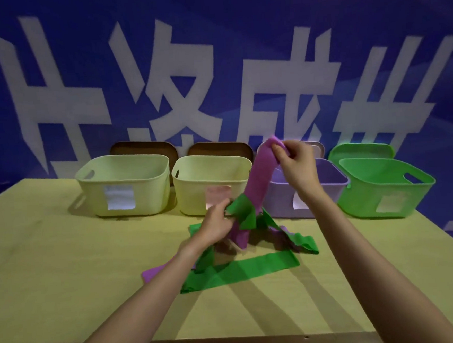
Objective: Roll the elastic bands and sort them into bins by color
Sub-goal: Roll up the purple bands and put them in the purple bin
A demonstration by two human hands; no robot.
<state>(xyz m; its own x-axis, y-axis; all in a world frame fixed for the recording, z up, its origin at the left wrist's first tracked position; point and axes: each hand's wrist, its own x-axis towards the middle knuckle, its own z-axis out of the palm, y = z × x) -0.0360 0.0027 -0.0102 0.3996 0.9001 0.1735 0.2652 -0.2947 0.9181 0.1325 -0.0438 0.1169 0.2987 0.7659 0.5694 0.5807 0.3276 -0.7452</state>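
A pale wooden counter was seen. Along its far edge four bins were ranged: two cream bins at left, a purple bin, then a green bin. Green bands and a purple band were spread at centre.

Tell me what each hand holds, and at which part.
Right hand pinches the purple band at its raised upper end. Left hand grips the green band where it crosses the purple one.

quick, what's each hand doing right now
Left hand: grips the green band.
Right hand: pinches the raised end of the purple band.
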